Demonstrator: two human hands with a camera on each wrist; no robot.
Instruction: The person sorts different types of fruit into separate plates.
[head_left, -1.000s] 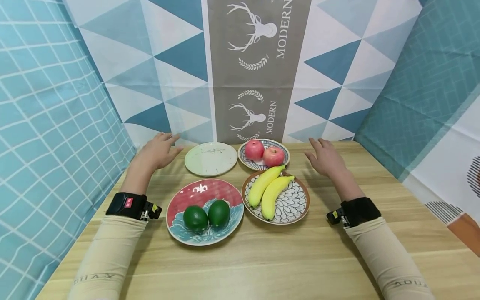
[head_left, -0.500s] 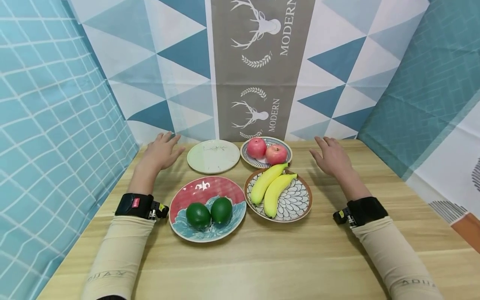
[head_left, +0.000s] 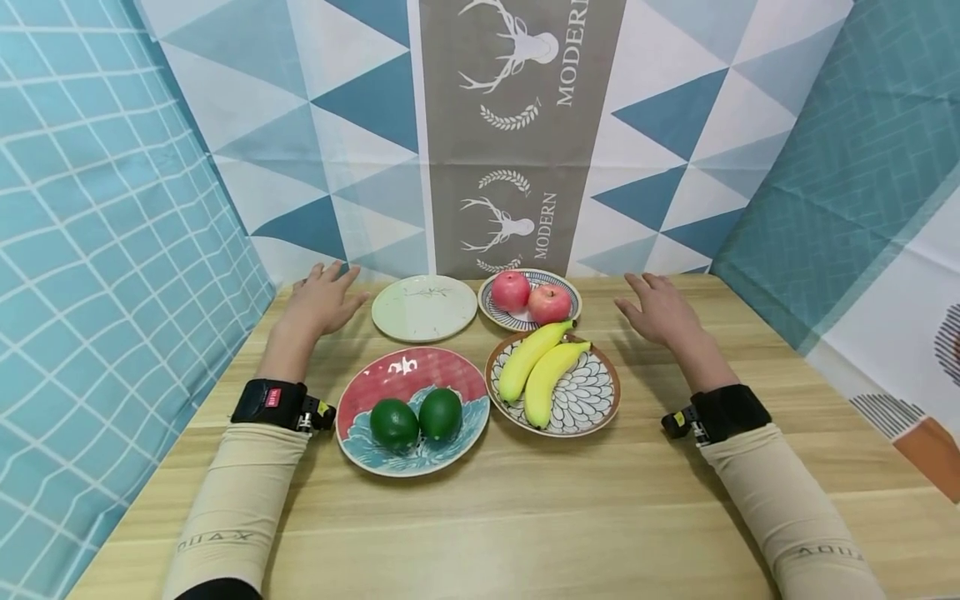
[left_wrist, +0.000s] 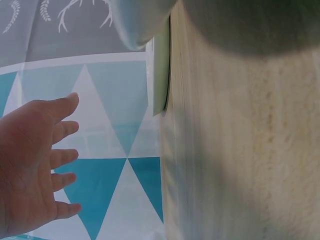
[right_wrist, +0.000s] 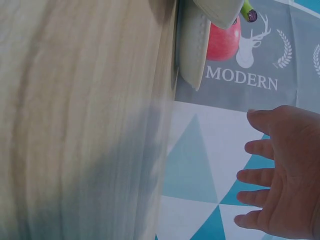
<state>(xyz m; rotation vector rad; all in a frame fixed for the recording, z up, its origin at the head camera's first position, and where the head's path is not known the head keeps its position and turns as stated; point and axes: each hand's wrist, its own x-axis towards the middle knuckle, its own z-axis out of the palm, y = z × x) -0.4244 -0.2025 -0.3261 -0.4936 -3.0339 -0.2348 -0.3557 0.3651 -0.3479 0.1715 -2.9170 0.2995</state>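
My left hand [head_left: 318, 300], fingers spread, is over the table's back left, just left of a pale plate [head_left: 424, 308] with a twig pattern. In the left wrist view that hand [left_wrist: 32, 165] holds nothing. On the right, my other hand [head_left: 660, 308] hovers with parted fingers, beside a small plate [head_left: 573, 300] bearing two apples [head_left: 549, 303]. The right wrist view shows this palm [right_wrist: 290, 175] bare too. Two yellow bananas [head_left: 552, 382] lie on a brown-rimmed plate [head_left: 596, 400]. Two dark green oval fruits [head_left: 394, 424] rest on a red and blue plate [head_left: 386, 379].
A wooden table [head_left: 480, 533] carries all the plates, which sit close together in the middle. Behind it hangs a patterned cloth [head_left: 517, 150] with deer heads. Blue cloths close off the left [head_left: 112, 250] and right [head_left: 840, 183] sides.
The head view has shifted slightly, so everything appears displaced a little. Both hands keep about the same pose and place, and the fruits and plates stay put.
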